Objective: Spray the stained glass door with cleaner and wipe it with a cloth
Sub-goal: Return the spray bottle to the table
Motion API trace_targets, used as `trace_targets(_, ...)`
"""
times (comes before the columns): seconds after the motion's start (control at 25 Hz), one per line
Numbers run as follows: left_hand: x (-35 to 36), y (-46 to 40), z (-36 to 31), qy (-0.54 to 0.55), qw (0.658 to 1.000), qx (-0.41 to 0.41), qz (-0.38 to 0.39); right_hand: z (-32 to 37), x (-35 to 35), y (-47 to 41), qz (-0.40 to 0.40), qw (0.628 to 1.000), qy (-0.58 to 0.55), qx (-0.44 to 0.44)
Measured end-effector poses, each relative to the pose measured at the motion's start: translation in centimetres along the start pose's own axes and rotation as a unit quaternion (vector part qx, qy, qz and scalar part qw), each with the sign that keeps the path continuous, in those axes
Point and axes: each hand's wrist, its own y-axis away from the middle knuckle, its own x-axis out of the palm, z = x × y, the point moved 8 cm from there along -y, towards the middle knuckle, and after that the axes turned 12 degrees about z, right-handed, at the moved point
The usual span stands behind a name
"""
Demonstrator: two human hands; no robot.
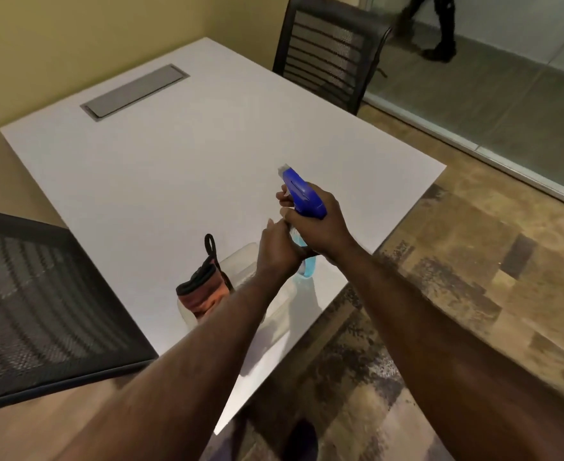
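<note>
Blue plastic tops the spray bottle (303,197) that we hold over the near right part of the white table (180,161). Our right hand (320,224) wraps its fingers round the neck just under the blue trigger head, with the fingertips curling round to the front below the white nozzle, which points away from us and to the left. Our left hand (275,251) comes in from the left and grips the clear body of the bottle lower down, its fingers bent round it; pale blue liquid shows between and beneath the two hands. Whether the base of the bottle rests on the table or hangs just above it, we cannot tell, since our hands and wrists cover it.

Just to the left of our left forearm, a folded cloth (204,294) in orange and dark tones with a black hanging loop sits in a clear plastic tub (240,261) on the table. Farther back on the table, a grey metal hatch (135,92) lies flush in the surface. One black mesh chair (327,51) stands at the far edge and another (41,301) at the near left. Beyond the patterned carpet (457,277) on the right runs the glass wall (506,94), well apart from the bottle, and another person's dark legs (440,28) show behind it.
</note>
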Motion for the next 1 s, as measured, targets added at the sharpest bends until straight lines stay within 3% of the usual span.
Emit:
trace_targets(0.76, 1.5, -1.6, 3.5, -0.061, 0.995, -0.068, 0.047, -4.2, 1.2, -1.4, 0.000, 0.999, 0.009, 0.038)
trace_targets(1.0, -0.2, -0.3, 3.3, -0.054, 0.993, -0.057, 0.083, -4.0, 0.3, 1.0, -0.030, 0.994, 0.101, 0.021)
